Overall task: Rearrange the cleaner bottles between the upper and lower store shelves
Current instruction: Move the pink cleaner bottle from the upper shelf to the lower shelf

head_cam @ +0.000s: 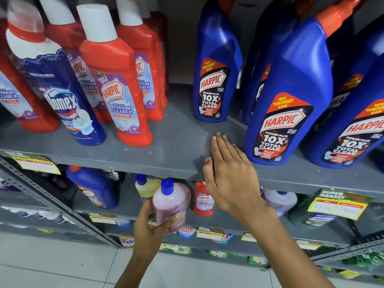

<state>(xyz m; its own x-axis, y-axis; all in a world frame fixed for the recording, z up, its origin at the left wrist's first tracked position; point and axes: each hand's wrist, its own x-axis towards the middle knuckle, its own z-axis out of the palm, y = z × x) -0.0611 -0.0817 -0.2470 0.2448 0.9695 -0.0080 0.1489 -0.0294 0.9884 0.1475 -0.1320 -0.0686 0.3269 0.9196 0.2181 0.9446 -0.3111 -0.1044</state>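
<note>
Left hand (152,227) gripped a pink bottle (171,204) with a blue cap, upright, in front of the lower shelf (128,213). Right hand (225,173) lay flat, fingers extended, empty, on the front edge of the upper shelf (176,142), just beside a blue Harpic bottle (288,96). Red Harpic bottle (118,84) and Domex bottle (56,86) stood further left.

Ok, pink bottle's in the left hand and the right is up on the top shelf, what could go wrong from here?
1. The left hand grips the pink bottle low on its body; it could tip or slip.
2. The right hand lies flat beside a blue Harpic bottle near the shelf edge; a nudge might topple it.
</note>
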